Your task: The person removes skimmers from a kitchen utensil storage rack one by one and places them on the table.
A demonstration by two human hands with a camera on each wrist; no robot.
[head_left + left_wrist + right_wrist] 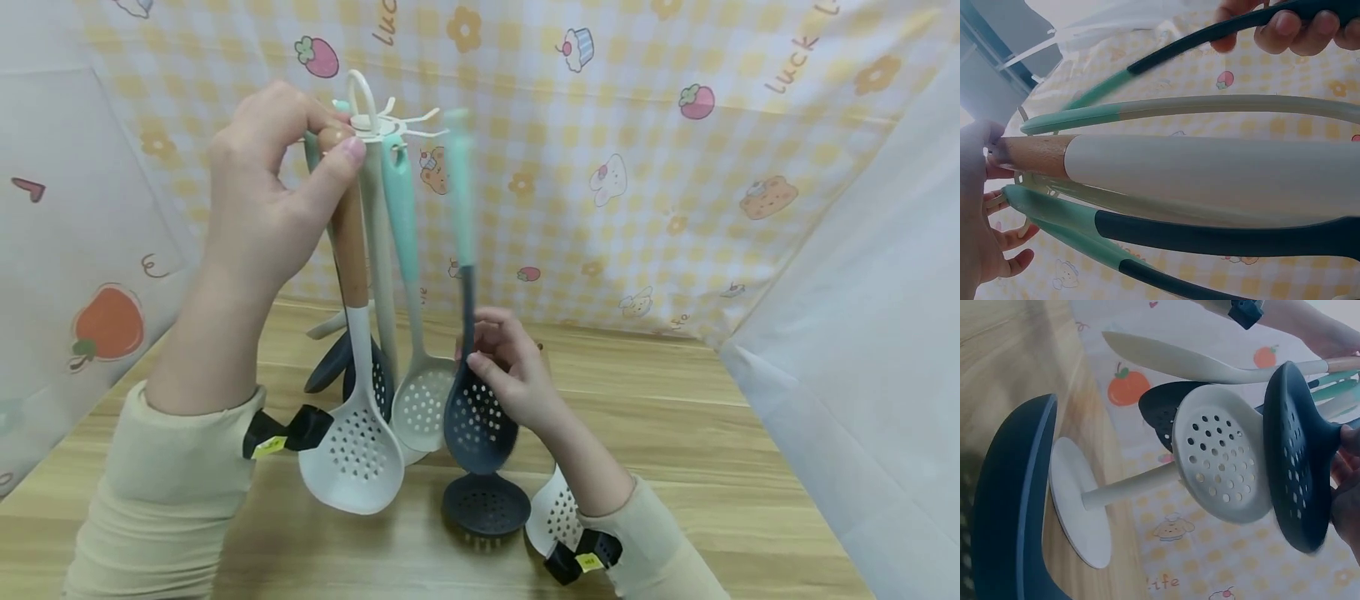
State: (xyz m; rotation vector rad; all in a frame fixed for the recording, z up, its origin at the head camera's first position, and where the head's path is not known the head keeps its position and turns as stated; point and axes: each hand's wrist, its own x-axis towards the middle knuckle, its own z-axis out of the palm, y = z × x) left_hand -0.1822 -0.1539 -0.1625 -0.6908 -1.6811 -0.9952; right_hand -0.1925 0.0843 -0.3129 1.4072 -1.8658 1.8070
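My left hand (266, 179) pinches the top of the brown handle of a white slotted ladle (352, 454), close to the hooks of a white utensil rack (381, 250). The ladle's bowl hangs in front of the pole. To the right, my right hand (517, 375) grips a dark slotted spoon (480, 429) by its neck, just above the bowl. Its mint handle points up, the blurred top beside the rack's right-hand hooks. Between the two hands a pale slotted spoon (422, 408) with a mint handle hangs from the rack.
Dark mint-handled utensils (1222, 234) hang on the rack's other side. The rack's round base (1075, 506) stands on the wooden table (750, 500). A dark slotted utensil (487, 504) and a white slotted utensil (558, 517) lie in front. Behind hangs a checked cloth (570, 208).
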